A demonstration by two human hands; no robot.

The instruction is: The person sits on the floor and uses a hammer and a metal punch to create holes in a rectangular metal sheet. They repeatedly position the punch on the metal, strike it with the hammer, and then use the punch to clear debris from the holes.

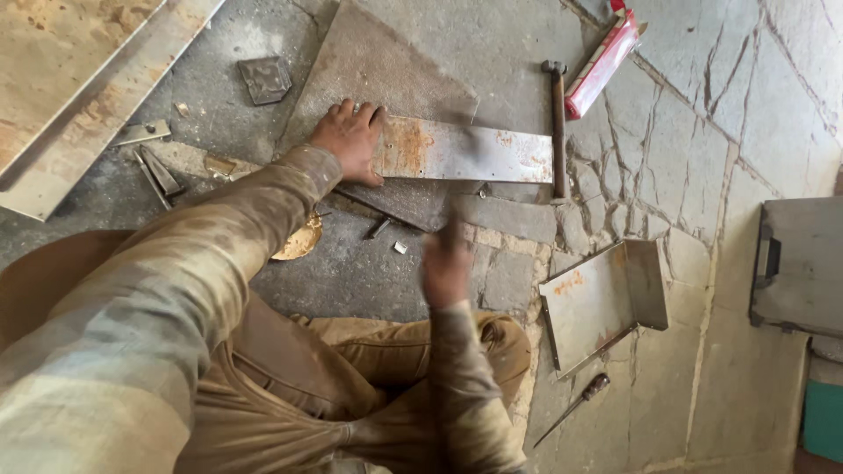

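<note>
View from above of a person seated on a rough stone floor (702,175) of irregular, cracked slabs, the left part darker and dusty. At the upper left corner of the floor lies a long rusted metal channel (79,96), set diagonally; just right of it are small metal offcuts (145,132) and a small square plate (264,79). A large grey metal sheet (378,70) lies flat at top centre. The left hand (351,140) rests palm down, fingers spread, pressing the left end of a rust-stained steel strip (465,154) that lies across the sheet's lower edge and runs rightward. A round brass-coloured disc (300,239) shows partly from under the left sleeve. The right hand (446,263) hovers below the strip and is motion-blurred; whether it is closed or holds anything cannot be told. A hammer (557,123) lies upright in the frame with its handle end touching the strip's right end; beside it, toward the top edge, lies a red and white carton (601,66). Lower right of the strip lies a folded sheet-metal tray (601,303), with a wooden-handled screwdriver (575,408) just below it. At the right edge sits a grey metal box (803,263) with a dark handle, and a teal object (825,421) below it.
</note>
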